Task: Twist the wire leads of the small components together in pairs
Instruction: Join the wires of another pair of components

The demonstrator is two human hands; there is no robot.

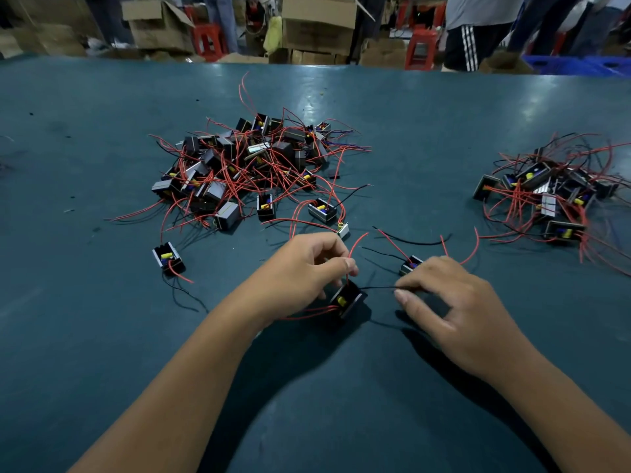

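Head view: my left hand (pixel 300 268) pinches red lead (pixel 351 254) above component (pixel 346 298); right hand (pixel 450 302) pinches black lead (pixel 379 287).

A broad dark-teal surface (pixel 102 336) fills most of the view, scuffed and catching pale glare from overhead light near its far edge. Beyond it stand open cardboard boxes (pixel 317 25), red plastic stools (pixel 420 49) and what looks like a blue crate (pixel 577 65) at the right. A person in striped dark shorts (pixel 467 46) stands among them.
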